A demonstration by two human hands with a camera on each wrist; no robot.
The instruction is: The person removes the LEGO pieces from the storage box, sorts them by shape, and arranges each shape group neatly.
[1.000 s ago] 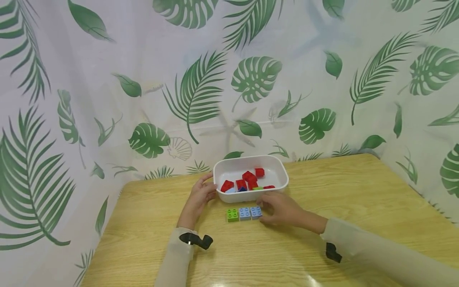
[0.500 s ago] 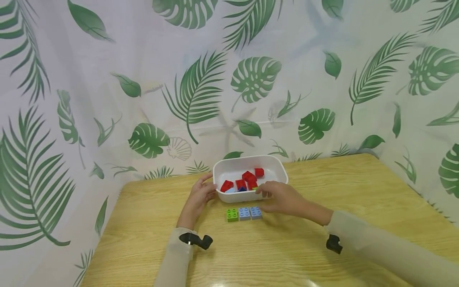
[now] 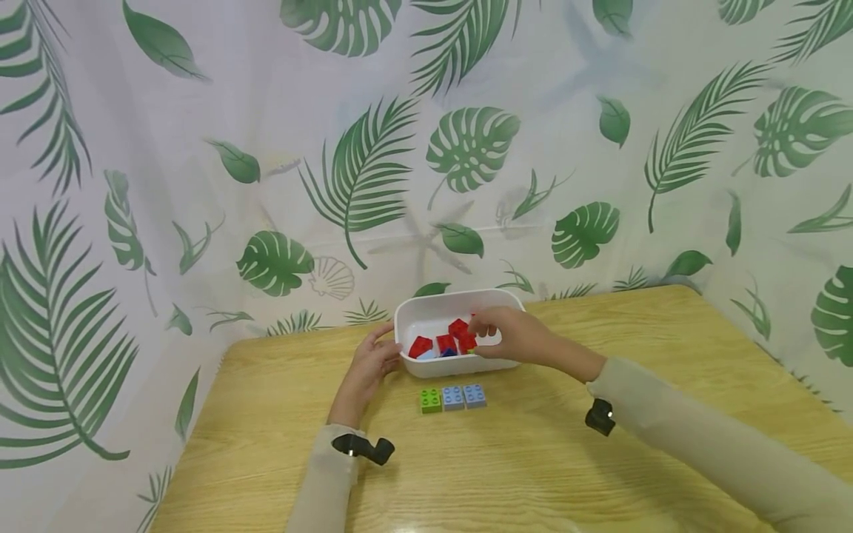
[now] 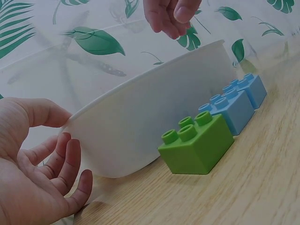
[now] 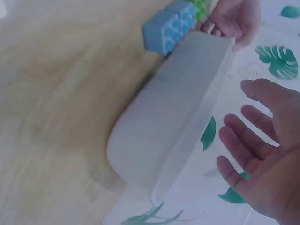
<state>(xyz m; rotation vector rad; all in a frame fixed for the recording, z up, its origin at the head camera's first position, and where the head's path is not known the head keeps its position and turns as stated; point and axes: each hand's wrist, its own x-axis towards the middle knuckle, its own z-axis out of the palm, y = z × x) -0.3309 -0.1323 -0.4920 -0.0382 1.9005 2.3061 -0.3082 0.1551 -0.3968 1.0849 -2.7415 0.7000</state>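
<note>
A white tub (image 3: pixel 426 368) on the table holds red building blocks (image 3: pixel 445 343), plus a dark blue one (image 3: pixel 449 353) and a light blue one (image 3: pixel 426 355). My left hand (image 3: pixel 368 368) grips the tub's left end, fingertips at its rim and wall in the left wrist view. Above the tub's right side hovers my right hand (image 3: pixel 509 333), fingers loosely bent, with nothing between them in the right wrist view; it hides part of the contents. In front of the tub stand a green block (image 4: pixel 197 147) and two light blue blocks (image 3: pixel 453 397), (image 3: pixel 474 395) in a row, studs up.
The wooden table (image 3: pixel 426 466) extends to both sides and toward me. A leaf-printed cloth (image 3: pixel 400 185) hangs right behind the tub and along the left side. Each wrist wears a black camera mount (image 3: pixel 363 447).
My right hand has left the right-hand light blue block, risen over the tub's front rim and moved above its right side. The left hand and the row of blocks have stayed in place.
</note>
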